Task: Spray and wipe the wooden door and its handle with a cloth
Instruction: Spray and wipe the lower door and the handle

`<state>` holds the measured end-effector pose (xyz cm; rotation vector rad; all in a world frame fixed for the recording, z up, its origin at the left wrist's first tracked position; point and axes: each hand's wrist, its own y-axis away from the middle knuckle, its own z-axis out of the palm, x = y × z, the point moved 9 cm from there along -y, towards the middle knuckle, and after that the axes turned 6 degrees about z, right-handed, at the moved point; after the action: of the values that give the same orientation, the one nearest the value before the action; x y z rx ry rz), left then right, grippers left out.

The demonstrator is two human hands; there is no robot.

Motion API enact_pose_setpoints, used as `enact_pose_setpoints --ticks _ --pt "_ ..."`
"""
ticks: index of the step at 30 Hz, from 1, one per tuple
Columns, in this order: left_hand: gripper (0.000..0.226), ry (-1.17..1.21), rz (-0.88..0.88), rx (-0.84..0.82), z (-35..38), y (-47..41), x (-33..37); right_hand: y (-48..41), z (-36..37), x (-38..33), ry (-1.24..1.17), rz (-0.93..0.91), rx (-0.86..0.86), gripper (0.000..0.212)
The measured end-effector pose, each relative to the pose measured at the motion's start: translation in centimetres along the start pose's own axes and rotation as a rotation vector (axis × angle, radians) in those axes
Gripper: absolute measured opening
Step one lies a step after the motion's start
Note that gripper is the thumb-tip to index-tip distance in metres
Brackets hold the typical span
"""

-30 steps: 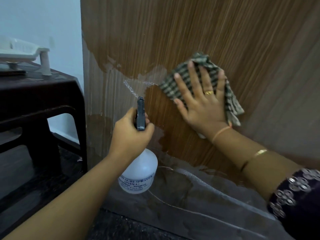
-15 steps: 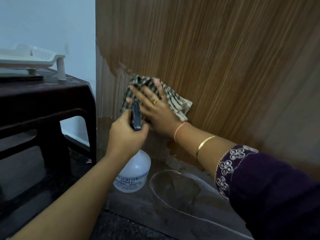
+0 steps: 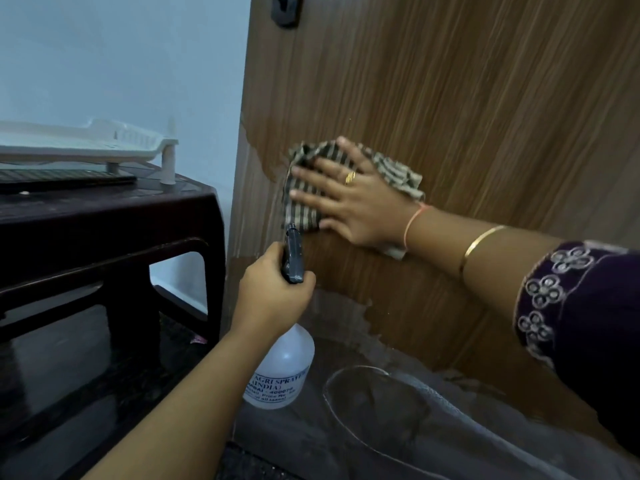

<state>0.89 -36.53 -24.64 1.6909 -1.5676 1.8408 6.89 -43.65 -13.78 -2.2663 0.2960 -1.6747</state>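
1. Door (image 3: 450, 98): cut off by the top and right edges; its lower part is lost behind a dull, greyish patch, and its foot cannot be made out.
2. Dark fitting (image 3: 285, 10) on the door: cut off by the top edge; cannot tell what it is.
3. Cloth (image 3: 304, 199): its middle is hidden under the right hand (image 3: 349, 199); only its fringes show.
4. Bottle (image 3: 282, 372): neck and trigger are hidden in the left hand (image 3: 273, 299); the label is partly covered by the forearm, its small print too blurred to read.
5. Table (image 3: 104, 216): cut off at the left edge.
6. White tray (image 3: 86, 143): cut off at the left.
7. Right sleeve (image 3: 588, 323): runs out at the right edge.
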Motion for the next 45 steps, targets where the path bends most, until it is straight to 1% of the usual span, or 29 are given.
enact_pose_setpoints --ticks 4,7,9,11,14,16,18,21,23,25,27,29,31,33,34,37,41,43,45 --pt "0.010 -0.033 0.021 0.018 -0.9 -0.1 -0.5 -3.7 -1.0 3.5 0.090 0.229 0.041 0.057" --pt "0.009 -0.053 0.015 0.061 -1.8 -0.1 -1.1 -4.1 -1.1 2.8 0.060 0.482 0.123 0.055" --pt "0.010 -0.069 0.023 0.072 -2.1 -0.2 -1.4 -4.0 -0.5 0.9 0.020 0.581 0.154 0.054" --pt "0.011 -0.077 0.032 0.066 -2.2 -0.2 -1.5 -4.1 0.4 -2.0 -0.008 0.532 0.149 0.054" --pt "0.013 -0.091 0.048 0.062 -2.5 -0.2 -1.5 -4.0 2.3 -7.0 -0.046 0.366 0.150 0.045" --pt "0.011 -0.088 0.052 0.060 -2.7 -0.2 -1.7 -3.7 3.2 -10.1 -0.119 0.245 0.110 0.039" --pt "0.009 -0.072 0.066 0.055 -2.9 -0.2 -1.6 -3.1 3.6 -12.1 -0.166 0.103 0.039 0.039" --pt "0.017 -0.048 0.074 0.059 -3.2 -0.3 -1.6 -2.2 2.9 -11.6 -0.224 -0.113 0.003 0.045" --pt "0.013 -0.048 0.063 0.062 -3.2 -0.3 -1.8 -2.7 2.6 -9.7 -0.201 -0.178 -0.035 0.045" --pt "0.011 -0.046 0.047 0.073 -3.3 -0.4 -2.3 -4.5 2.3 -6.8 -0.130 -0.144 -0.040 0.050" --pt "0.012 -0.042 0.043 0.078 -3.2 -0.4 -2.6 -6.8 1.3 -3.5 -0.077 -0.056 -0.054 0.057" --pt "0.012 -0.038 0.048 0.067 -2.9 -0.4 -2.8 -9.1 0.3 -0.1 -0.025 0.074 -0.063 0.063" --pt "0.013 -0.032 0.044 0.059 -2.8 -0.4 -3.2 -10.7 -0.3 2.9 -0.019 0.246 -0.050 0.068" --pt "0.012 -0.025 0.033 0.057 -2.7 -0.4 -3.8 -11.4 -0.7 4.3 -0.028 0.392 -0.037 0.073" --pt "0.012 -0.027 0.027 0.055 -2.7 -0.5 -4.2 -11.5 -0.7 4.2 -0.028 0.428 -0.042 0.074" --pt "0.010 -0.059 0.007 0.040 -2.4 -0.3 -5.1 -11.7 -0.5 3.2 -0.065 0.455 -0.054 0.070" --pt "0.008 -0.098 -0.015 0.030 -2.4 0.3 -5.8 -11.5 0.3 0.7 -0.033 0.409 -0.049 0.066" --pt "0.008 -0.111 -0.023 0.036 -2.6 0.5 -6.1 -11.1 1.7 -2.5 0.042 0.343 -0.067 0.065" --pt "0.010 -0.131 -0.023 0.050 -2.9 0.6 -6.1 -10.5 4.1 -7.0 0.045 0.209 -0.080 0.062"
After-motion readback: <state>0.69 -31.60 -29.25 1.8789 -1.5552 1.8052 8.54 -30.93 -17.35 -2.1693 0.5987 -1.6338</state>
